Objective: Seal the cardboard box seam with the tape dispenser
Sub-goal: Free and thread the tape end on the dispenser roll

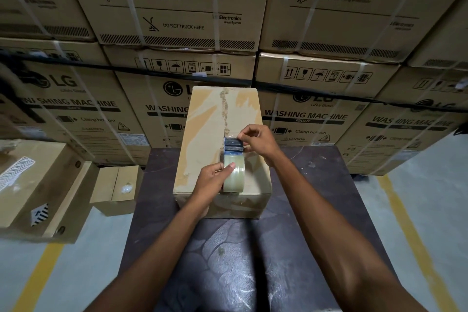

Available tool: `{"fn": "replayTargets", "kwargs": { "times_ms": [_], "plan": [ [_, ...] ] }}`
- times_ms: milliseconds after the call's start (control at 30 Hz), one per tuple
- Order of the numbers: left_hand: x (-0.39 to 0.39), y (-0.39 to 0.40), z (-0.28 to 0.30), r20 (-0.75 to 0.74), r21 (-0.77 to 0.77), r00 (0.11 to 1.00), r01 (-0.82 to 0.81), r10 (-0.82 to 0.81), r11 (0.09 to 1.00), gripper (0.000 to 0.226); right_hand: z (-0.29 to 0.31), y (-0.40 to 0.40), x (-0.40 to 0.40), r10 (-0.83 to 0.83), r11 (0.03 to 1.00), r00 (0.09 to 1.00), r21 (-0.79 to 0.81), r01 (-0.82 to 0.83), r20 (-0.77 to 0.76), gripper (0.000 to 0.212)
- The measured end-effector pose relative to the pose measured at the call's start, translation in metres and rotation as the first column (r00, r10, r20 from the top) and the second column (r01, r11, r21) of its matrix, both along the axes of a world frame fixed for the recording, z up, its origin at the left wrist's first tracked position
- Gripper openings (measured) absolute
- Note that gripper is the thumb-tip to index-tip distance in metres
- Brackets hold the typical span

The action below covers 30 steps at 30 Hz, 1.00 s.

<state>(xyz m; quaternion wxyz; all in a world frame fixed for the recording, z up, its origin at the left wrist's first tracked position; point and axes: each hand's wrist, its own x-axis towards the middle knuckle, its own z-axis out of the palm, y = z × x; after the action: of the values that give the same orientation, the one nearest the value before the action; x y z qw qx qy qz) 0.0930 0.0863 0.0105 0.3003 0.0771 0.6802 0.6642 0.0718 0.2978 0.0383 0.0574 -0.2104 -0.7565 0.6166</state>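
Note:
A long cardboard box point(202, 134) lies on a dark table point(243, 261), its top seam point(225, 119) running away from me down the middle. The tape dispenser point(233, 159), a clear tape roll with a dark blue cutter head, stands on the seam near the box's near end. My left hand point(211, 180) grips the roll from the left, thumb across its face. My right hand point(255, 140) pinches the tape end at the cutter head with thumb and fingers. Old tape marks show on the box top.
Stacked washing-machine cartons point(177, 20) with white straps form a wall behind the table. A large carton point(33, 192) and a smaller box point(117, 189) stand on the floor at left. Yellow floor lines point(38, 278) run on both sides of the table.

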Motion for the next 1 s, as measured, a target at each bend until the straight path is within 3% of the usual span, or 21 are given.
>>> {"fn": "replayTargets", "kwargs": {
  "times_ms": [100, 133, 233, 400, 467, 533, 600, 1000],
  "plan": [
    [-0.002, 0.002, 0.003, 0.012, 0.002, 1.000, -0.002, 0.002, 1.000, 0.026, 0.004, 0.002, -0.001, 0.010, 0.997, 1.000, -0.072, -0.008, 0.027, 0.019],
    [-0.002, 0.001, 0.002, 0.020, 0.013, 1.000, 0.005, -0.005, 1.000, 0.032, 0.006, 0.002, -0.001, 0.023, 0.996, 0.999, -0.090, -0.020, 0.034, 0.025],
    [-0.003, -0.002, 0.000, -0.002, 0.038, 1.000, 0.023, -0.023, 0.999, 0.079, 0.008, 0.002, -0.005, 0.086, 0.996, 0.995, 0.010, -0.087, 0.046, 0.039],
    [-0.007, 0.001, -0.004, -0.021, 0.014, 0.999, 0.039, -0.039, 0.999, 0.096, -0.002, 0.001, -0.012, 0.154, 0.970, 0.988, 0.188, -0.156, 0.022, 0.024],
    [-0.004, 0.002, 0.004, -0.006, 0.011, 1.000, 0.009, -0.009, 1.000, 0.090, -0.006, 0.001, -0.012, 0.139, 0.973, 0.990, 0.187, -0.136, -0.006, 0.015],
    [-0.003, 0.004, 0.012, 0.034, -0.024, 0.999, -0.038, 0.039, 0.999, 0.062, -0.007, 0.000, -0.011, 0.127, 0.977, 0.992, 0.174, -0.123, -0.014, 0.014],
    [-0.003, 0.008, 0.015, 0.092, -0.030, 0.991, -0.097, 0.099, 0.995, 0.048, -0.008, -0.001, -0.011, 0.131, 0.976, 0.991, 0.176, -0.126, -0.014, 0.015],
    [-0.006, 0.016, 0.012, 0.083, -0.081, 0.984, -0.152, 0.159, 0.985, 0.039, -0.001, 0.002, -0.017, 0.293, 0.942, 0.956, 0.163, -0.292, 0.023, 0.017]
  ]
}}
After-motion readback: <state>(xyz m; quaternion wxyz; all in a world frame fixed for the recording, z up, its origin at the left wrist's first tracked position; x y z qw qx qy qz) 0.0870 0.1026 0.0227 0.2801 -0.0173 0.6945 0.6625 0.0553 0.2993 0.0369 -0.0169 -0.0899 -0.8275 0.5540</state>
